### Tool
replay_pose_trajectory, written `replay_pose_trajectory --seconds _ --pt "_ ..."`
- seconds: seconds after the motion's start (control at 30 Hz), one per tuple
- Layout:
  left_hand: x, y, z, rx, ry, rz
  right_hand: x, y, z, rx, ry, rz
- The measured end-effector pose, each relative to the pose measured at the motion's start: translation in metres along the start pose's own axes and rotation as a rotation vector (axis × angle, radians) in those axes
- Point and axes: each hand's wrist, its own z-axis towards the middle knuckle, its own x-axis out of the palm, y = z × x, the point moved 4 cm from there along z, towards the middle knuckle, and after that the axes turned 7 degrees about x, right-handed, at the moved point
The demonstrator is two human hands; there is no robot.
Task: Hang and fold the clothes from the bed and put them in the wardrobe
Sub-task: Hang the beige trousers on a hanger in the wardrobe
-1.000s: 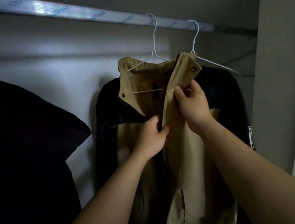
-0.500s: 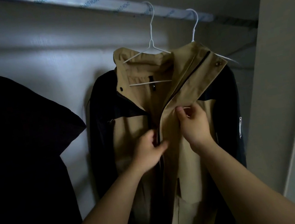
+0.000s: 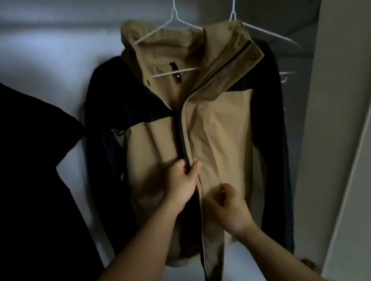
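A tan jacket with dark navy sleeves and shoulders hangs on a white wire hanger inside the wardrobe. Its collar stands up and folds open on the right. My left hand pinches the front edges together at the dark zipper line, about waist height. Just below and to the right, my right hand is closed against the tan front flap; it is blurred. The jacket's hem and a loose zipper tail hang beneath my forearms.
A second white wire hanger hangs behind the jacket's right shoulder. A large black garment fills the left side. The pale wardrobe back wall is behind, and the light wardrobe side panel rises at the right.
Both hands slid down the jacket front from the collar to waist level. The right collar flap, held up earlier, now lies folded open. My view tilted down, so the rail left the frame.
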Motion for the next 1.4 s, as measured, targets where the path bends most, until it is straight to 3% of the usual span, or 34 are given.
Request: replay_pose_trajectory --seconds 0.13,0.2,0.27,0.37,0.5,0.6,0.8,0.97,1.07,1.27,1.4 --pt "0.012 0.024 -0.028 -0.177 0.156 -0.118 -0.004 -0.010 0.006 0.108 -0.063 0.142" --pt "0.021 0.045 -0.058 -0.253 0.281 0.007 -0.008 -0.010 0.008 0.085 -0.099 0.174" --pt "0.029 0.068 -0.086 -0.263 0.365 0.141 -0.010 -0.008 0.010 0.041 -0.099 0.203" --pt "0.041 0.085 -0.110 -0.224 0.403 0.109 -0.006 -0.008 0.009 0.014 -0.061 0.208" --pt "0.048 0.099 -0.113 -0.330 0.304 0.050 0.001 -0.023 0.001 0.075 0.041 0.310" --pt "0.045 0.099 -0.103 -0.405 0.157 -0.082 0.003 -0.040 -0.018 0.147 0.215 0.272" --pt "0.041 0.109 -0.102 -0.488 0.107 -0.156 0.016 -0.086 -0.034 0.250 0.302 -0.290" --pt "0.041 0.113 -0.116 -0.587 0.061 -0.347 0.012 -0.096 -0.027 0.363 0.393 -0.167" --pt "0.043 0.119 -0.122 -0.516 0.111 -0.318 0.016 -0.095 -0.022 0.316 0.344 -0.079" --pt "0.053 0.132 -0.161 -0.545 0.393 -0.166 0.018 -0.097 -0.017 0.237 0.165 0.029" --pt "0.057 0.130 -0.163 -0.493 0.413 -0.142 0.019 -0.113 -0.015 0.278 0.098 0.048"
